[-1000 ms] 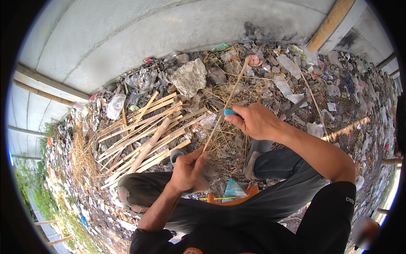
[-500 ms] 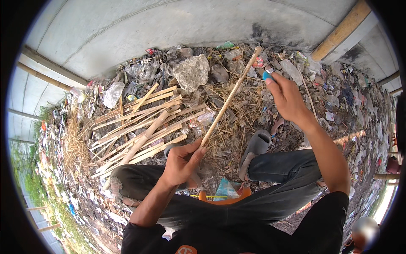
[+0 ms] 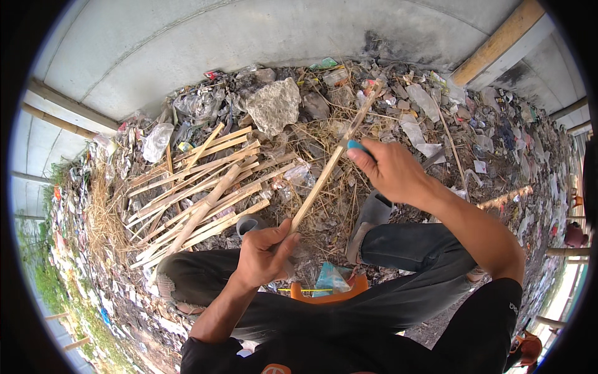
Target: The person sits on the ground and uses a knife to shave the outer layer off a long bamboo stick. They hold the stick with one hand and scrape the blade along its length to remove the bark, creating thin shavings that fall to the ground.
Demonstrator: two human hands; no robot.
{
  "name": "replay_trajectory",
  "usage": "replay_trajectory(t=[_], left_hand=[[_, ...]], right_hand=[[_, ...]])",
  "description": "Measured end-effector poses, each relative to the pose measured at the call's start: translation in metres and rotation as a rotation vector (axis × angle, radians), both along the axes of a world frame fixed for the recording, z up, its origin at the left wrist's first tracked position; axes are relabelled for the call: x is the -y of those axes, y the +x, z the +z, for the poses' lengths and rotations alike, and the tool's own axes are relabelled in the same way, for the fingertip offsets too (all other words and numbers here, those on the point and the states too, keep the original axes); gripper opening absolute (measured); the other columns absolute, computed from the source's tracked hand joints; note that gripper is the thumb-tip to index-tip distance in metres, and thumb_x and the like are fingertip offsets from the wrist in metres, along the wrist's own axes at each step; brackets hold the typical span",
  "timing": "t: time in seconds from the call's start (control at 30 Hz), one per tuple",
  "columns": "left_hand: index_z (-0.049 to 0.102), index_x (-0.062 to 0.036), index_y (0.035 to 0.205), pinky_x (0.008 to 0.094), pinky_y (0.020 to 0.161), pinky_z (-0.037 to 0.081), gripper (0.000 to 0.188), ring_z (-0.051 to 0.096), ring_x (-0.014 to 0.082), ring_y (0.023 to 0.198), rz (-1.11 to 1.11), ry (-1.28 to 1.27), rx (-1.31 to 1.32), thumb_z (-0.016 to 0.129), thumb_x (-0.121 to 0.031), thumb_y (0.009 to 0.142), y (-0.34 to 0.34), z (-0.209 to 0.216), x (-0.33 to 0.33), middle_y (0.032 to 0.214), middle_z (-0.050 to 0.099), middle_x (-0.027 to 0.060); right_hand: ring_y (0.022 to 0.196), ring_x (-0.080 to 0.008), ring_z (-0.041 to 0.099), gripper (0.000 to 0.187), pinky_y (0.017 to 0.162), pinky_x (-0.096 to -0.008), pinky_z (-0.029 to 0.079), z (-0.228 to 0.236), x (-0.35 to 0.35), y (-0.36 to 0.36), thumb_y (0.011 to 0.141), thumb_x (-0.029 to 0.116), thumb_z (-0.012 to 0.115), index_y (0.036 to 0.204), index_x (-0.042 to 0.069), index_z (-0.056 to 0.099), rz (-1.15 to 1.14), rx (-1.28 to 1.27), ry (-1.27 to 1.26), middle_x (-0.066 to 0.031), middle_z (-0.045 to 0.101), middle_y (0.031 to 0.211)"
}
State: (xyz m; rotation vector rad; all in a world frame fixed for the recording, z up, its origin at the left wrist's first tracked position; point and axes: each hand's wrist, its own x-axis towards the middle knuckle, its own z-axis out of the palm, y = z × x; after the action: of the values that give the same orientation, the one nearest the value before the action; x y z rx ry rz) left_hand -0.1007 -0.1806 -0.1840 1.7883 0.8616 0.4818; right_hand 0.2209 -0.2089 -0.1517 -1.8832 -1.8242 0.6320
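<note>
R hand (image 3: 392,171) back down stick (image 3: 333,165) | L hand (image 3: 265,255) grips base | R pinches teal tool (image 3: 355,145), mostly hidden

- The left hand (image 3: 265,255) grips the near end of a bamboo strip (image 3: 330,168); the right hand (image 3: 389,171) closes on it partway up, a blue-handled tool (image 3: 356,146) touching it.
- Left of the strip, a pile of split bamboo sticks (image 3: 199,193) covers the ground, leaving no bare spot.
- Ahead, a grey rock (image 3: 274,106) and plastic litter (image 3: 411,106) crowd the foot of the concrete wall (image 3: 249,37).
- Below the hands, bent knees (image 3: 398,246) and an orange stool (image 3: 324,293) close off the near side.
- Open air lies between the two hands, above the dry straw (image 3: 330,206).
</note>
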Motion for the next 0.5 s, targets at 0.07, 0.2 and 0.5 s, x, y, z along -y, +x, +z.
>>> replay_trajectory(t=[0.07,0.2,0.5], left_hand=[[0.070,0.0119,0.110,0.0294,0.051,0.044,0.028,0.060,0.0122,0.055,-0.006,0.079,0.059,0.075,-0.008,0.091,0.009,-0.005,-0.002,0.065,0.063,0.0147],[0.070,0.0124,0.109,0.0298,0.052,0.044,0.026,0.060,0.0142,0.053,0.007,0.154,-0.031,0.074,-0.005,0.091,0.001,0.005,-0.004,0.065,0.063,0.0165],[0.063,0.0097,0.125,0.0219,0.047,0.029,0.039,0.038,0.0027,0.048,-0.093,-0.462,0.233,0.053,-0.024,0.108,-0.004,0.011,-0.005,0.061,0.047,-0.0058]], right_hand=[[0.056,-0.0440,0.063,0.051,0.054,-0.0512,0.048,0.001,0.019,-0.037,0.107,0.046,0.047,0.092,0.000,0.062,0.099,0.049,-0.073,-0.0209,0.060,0.059],[0.068,-0.0406,0.068,0.059,0.062,-0.0518,0.050,-0.010,-0.024,0.006,0.107,0.052,0.043,0.092,-0.002,0.062,-0.205,-0.037,0.030,-0.0240,0.064,0.068],[0.055,-0.0103,0.037,0.055,0.053,-0.0314,0.032,-0.006,-0.009,0.104,0.109,0.052,0.041,0.079,0.006,0.052,-0.588,-0.334,0.226,0.0047,0.036,0.060]])
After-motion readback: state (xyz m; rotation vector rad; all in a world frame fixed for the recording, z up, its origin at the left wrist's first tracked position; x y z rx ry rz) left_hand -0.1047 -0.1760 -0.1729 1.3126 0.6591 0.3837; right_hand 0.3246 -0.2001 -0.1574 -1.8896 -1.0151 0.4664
